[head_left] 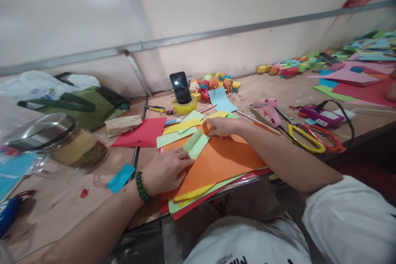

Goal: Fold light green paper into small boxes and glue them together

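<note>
A light green paper strip (199,148) with a lengthwise crease lies slantwise on a stack of coloured paper sheets, topped by an orange sheet (222,163). At its near end, my left hand (170,169), with a ring and a green bead bracelet, has its fingers closed on the strip. My right hand (221,127) is curled at the strip's far end, pinching it with its fingertips partly hidden. Other green strips and a yellow strip (182,126) lie just beyond my hands. A red sheet (144,133) is to the left.
Behind stand a phone (180,87) on a yellow tape roll (185,105) and a pile of folded paper pieces (215,84). Scissors (305,134), a pink glue gun (269,111) and a purple device (320,116) lie right. A glass jug (77,144) stands left.
</note>
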